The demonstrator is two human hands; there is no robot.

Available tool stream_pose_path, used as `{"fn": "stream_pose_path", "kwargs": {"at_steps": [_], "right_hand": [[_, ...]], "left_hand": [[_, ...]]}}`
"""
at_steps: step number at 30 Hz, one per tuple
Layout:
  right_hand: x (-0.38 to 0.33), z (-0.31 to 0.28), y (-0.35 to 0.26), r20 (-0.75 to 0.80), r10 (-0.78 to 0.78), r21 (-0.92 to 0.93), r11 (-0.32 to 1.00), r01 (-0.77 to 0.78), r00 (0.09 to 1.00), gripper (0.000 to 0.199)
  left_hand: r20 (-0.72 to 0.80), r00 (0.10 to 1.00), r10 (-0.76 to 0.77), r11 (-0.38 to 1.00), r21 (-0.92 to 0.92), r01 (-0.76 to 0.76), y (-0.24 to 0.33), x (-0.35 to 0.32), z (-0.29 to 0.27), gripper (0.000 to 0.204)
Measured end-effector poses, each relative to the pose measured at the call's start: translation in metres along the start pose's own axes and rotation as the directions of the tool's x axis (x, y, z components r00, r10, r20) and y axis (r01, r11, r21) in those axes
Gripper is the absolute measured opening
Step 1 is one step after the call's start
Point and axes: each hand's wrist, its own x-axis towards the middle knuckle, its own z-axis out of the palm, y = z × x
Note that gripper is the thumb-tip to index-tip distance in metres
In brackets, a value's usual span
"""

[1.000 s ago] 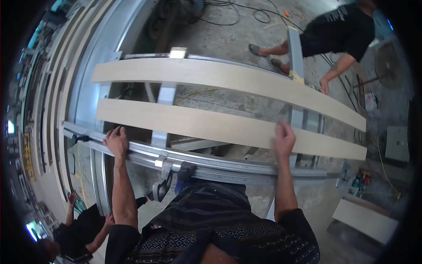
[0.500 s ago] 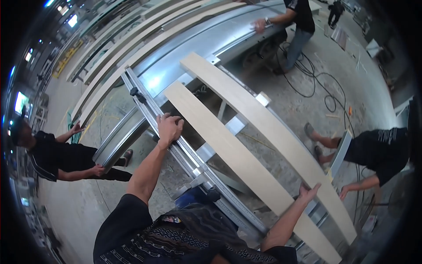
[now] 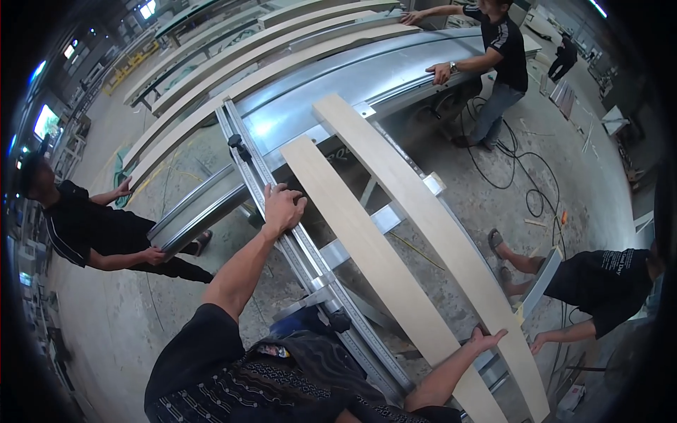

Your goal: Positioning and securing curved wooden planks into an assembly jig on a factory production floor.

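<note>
A silver aluminium rail with a scale [image 3: 248, 163] runs diagonally in front of me. My left hand [image 3: 284, 209] lies over it with bent fingers curled round its edge. Beyond the rail, two long pale wooden boards lie side by side across metal supports, with a gap between them. The nearer board [image 3: 367, 243] passes under my right forearm. My right hand [image 3: 486, 340] rests on the near edge of the farther board [image 3: 430, 211], fingers stretched out over its top. A black knob [image 3: 240, 148] sits on the rail above my left hand, another [image 3: 340, 322] lower down.
A shiny metal machine table [image 3: 310, 84] stands ahead, with more long boards [image 3: 204, 92] behind it. One person stands at its far side, another at left holding a metal frame [image 3: 201, 211], a third bends at right by a grey bar [image 3: 541, 285]. Black cables [image 3: 525, 169] lie on the floor.
My view has shifted, so boards and rail sit differently. Both hands keep their places. The far person has come more into view, one hand at the table edge, the other on the boards behind.
</note>
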Motion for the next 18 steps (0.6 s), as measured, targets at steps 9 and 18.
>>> {"fn": "stream_pose_path", "kwargs": {"at_steps": [9, 18], "right_hand": [[0.004, -0.007, 0.001, -0.003, 0.026, -0.005, 1.000, -0.026, 1.000, 0.058], [-0.002, 0.000, 0.002, -0.035, 0.001, -0.009, 1.000, -0.001, 0.999, 0.060]], "left_hand": [[-0.023, 0.999, 0.025, 0.999, -0.036, -0.026, 0.002, 0.000, 0.000, 0.036], [-0.013, 1.000, 0.017, 1.000, 0.002, -0.017, 0.000, 0.000, 0.000, 0.036]]}}
